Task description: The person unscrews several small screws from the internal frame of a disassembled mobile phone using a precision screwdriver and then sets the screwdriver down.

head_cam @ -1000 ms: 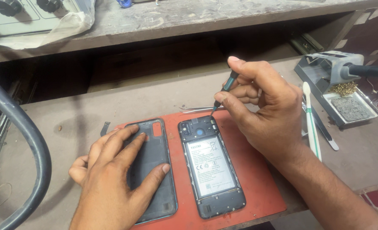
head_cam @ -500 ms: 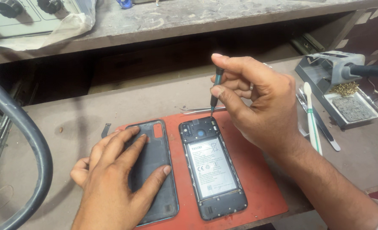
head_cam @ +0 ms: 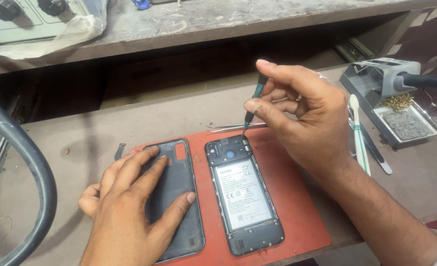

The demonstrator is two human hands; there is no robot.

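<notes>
A thin screwdriver (head_cam: 254, 102) is pinched upright between the thumb and fingers of the right hand (head_cam: 302, 118), the grip closed around its dark handle, and its tip is set at the top right corner of the opened phone (head_cam: 243, 194). The phone is laid face down on a red mat (head_cam: 297, 216) with its back removed, so that the battery with its white label is exposed. The left hand (head_cam: 130, 207) is spread flat, fingers apart, on the dark back cover (head_cam: 179, 197), which is placed just beside the phone on the same mat. Metal tweezers (head_cam: 228, 126) are seen on the tabletop (head_cam: 80, 133) just beyond the mat. To the right, a soldering iron stand (head_cam: 390, 98) with a grey sponge is found, with a white-tipped swab (head_cam: 358, 133) near it
</notes>
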